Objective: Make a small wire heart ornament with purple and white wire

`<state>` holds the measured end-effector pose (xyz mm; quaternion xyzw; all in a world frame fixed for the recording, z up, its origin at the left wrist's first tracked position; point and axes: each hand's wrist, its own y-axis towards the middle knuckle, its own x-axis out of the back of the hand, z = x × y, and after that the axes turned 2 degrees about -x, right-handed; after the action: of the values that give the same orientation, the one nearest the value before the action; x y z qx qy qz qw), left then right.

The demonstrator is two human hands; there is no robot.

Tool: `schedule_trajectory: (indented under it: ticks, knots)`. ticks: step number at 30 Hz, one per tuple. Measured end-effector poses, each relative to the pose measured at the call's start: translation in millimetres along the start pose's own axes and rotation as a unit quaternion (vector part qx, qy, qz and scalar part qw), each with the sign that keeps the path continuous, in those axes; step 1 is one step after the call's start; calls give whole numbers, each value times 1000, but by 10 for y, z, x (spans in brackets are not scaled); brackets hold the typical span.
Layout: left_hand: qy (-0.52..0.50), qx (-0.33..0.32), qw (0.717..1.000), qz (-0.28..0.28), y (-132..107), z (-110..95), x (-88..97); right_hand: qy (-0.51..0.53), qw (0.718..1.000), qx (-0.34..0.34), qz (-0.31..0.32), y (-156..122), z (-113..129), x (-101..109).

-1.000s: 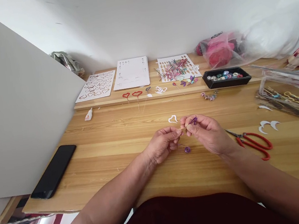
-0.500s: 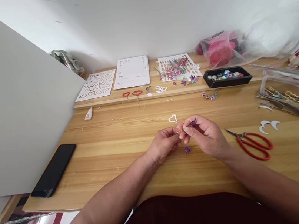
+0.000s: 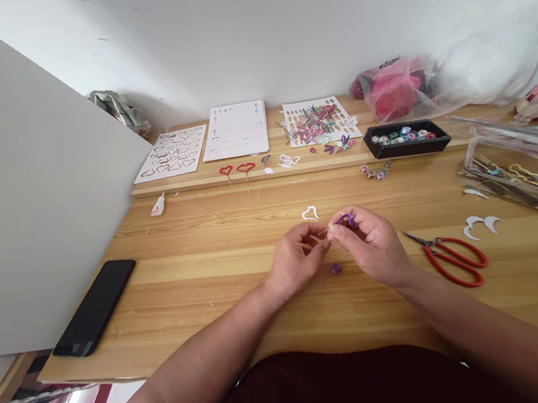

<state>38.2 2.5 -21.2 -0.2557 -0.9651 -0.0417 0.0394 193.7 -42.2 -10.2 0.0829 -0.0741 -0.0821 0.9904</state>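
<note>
My right hand (image 3: 376,249) pinches a purple thread-wrapped curved piece (image 3: 351,219) between thumb and fingers; part of it is hidden by the fingers. From that pinch a thin copper-coloured wire (image 3: 323,232) runs left to my left hand (image 3: 294,262), whose fingertips are closed at the wire, the thumb a little lower. On the table just below both hands lies a small purple thread spool (image 3: 336,268). Beyond the fingers is a white heart-shaped paper outline (image 3: 310,213). Red-handled scissors (image 3: 452,258) lie right of my right hand, blades pointing up and left.
A black phone (image 3: 95,308) lies at the left, with a glue bottle (image 3: 158,205) farther back. Along the rear shelf are cut-out sheets (image 3: 171,154), red heart shapes (image 3: 245,166) and a black tray (image 3: 408,147) of spools. A clear box (image 3: 509,155) stands right, near white paper crescents (image 3: 475,220).
My left hand's fingers have shifted on the wire, and its thumb has come away lower. The purple piece has turned slightly in my right hand and shows more of its curve.
</note>
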Motion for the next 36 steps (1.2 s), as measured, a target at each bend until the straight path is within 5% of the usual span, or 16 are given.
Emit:
schedule_trajectory:
  ticks: [4, 16, 20, 24, 26, 36]
  knots:
    - [22, -83, 994, -65, -53, -96, -8, -16, 1000, 0, -22, -2, 20, -9]
    - [13, -78, 994, -70, -60, -93, 20, -87, 996, 22, -27, -78, 22, -47]
    - [-87, 15, 996, -11, 3, -130, 88, -139, 988, 60, -37, -84, 6, -43]
    - [-246, 199, 939, 133, 97, -139, 202, -107, 993, 50, -3, -59, -8, -30]
    - [-273, 220, 926, 143, 119, -121, 226, -67, 997, 33, 8, -34, -12, -24]
    - [-166, 35, 985, 43, 150, -19, 150, 15, 998, -54, -2, 6, -24, 18]
